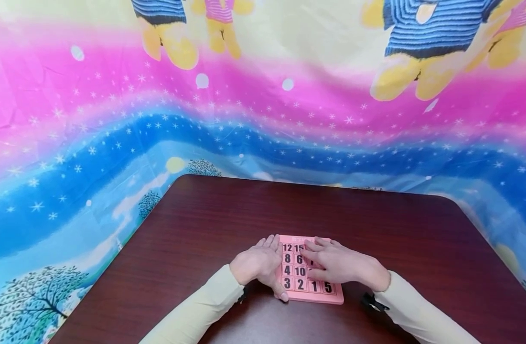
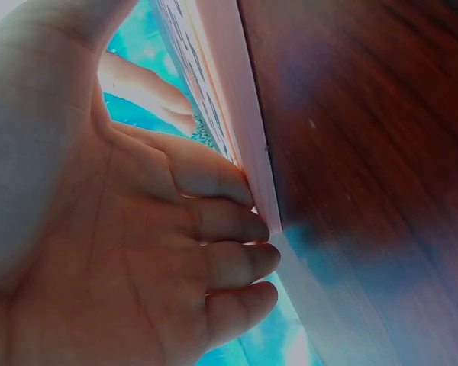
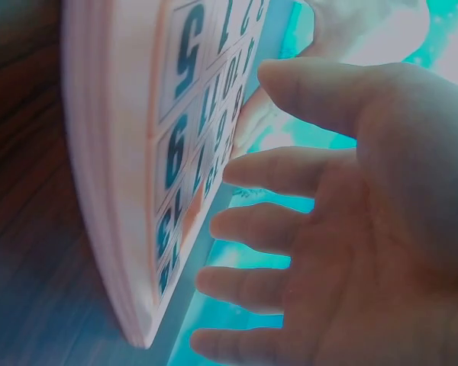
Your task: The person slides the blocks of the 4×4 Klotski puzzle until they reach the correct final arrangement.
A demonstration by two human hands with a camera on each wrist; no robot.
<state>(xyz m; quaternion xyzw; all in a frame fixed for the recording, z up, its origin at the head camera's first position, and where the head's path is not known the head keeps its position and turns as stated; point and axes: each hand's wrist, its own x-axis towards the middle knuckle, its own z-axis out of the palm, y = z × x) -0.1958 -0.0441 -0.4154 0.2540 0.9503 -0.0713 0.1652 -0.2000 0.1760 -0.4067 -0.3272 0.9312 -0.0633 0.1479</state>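
L hand, fingers straight, at left edge of number puzzle; R hand over right side, fingers spread. Neither grasping. Puzzle's on tbl.

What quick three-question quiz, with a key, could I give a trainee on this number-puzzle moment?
1. Multiple choice: what colour is the number puzzle? A) green B) pink C) blue
2. True or false: the left hand is at the puzzle's left edge, with the right hand over its right side.
3. Fill in, from the head view: the puzzle's bottom row reads 3, 2, 1, __.
Key: 1. B; 2. True; 3. 5
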